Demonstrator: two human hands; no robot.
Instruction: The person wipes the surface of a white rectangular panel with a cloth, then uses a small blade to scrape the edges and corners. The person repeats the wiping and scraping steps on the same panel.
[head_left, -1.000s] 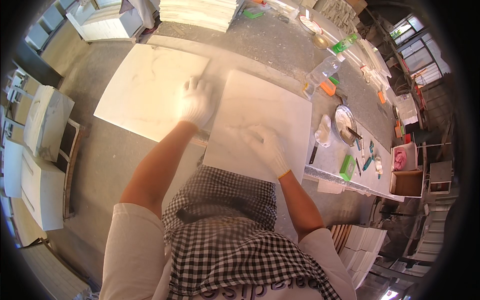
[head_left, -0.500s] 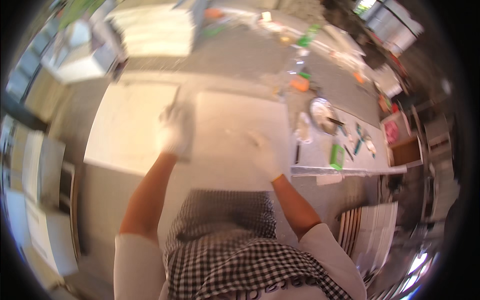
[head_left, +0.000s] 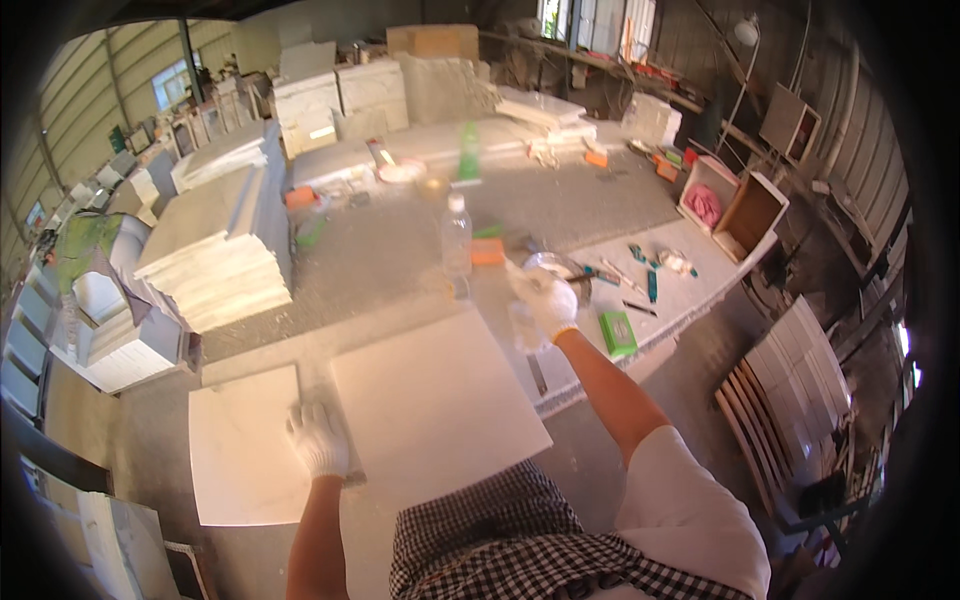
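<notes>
My left hand (head_left: 318, 440), in a white knitted glove, lies with fingers spread on the right edge of a pale square slab (head_left: 245, 445). Beside it, across a narrow gap, is a second, larger pale slab (head_left: 440, 405). My right hand (head_left: 550, 305), gloved too, is stretched forward beyond that slab, beside a round silvery dish (head_left: 553, 263). Its fingers are blurred, and whether they hold anything cannot be made out. Near them are a clear plastic bottle (head_left: 456, 238), an orange block (head_left: 488, 251) and a crumpled whitish wrapping (head_left: 525, 328).
A green box (head_left: 618, 333), a dark pen-like tool (head_left: 640, 308) and teal-handled tools (head_left: 653, 284) lie to the right. Stacked slabs (head_left: 225, 250) stand at the left. Open boxes (head_left: 750, 215) sit at the table's far right; more slabs (head_left: 790, 380) lean below.
My right hand has moved off the larger slab, forward and right to the items by the dish. My left hand stays at the left slab's edge. The view has tilted up.
</notes>
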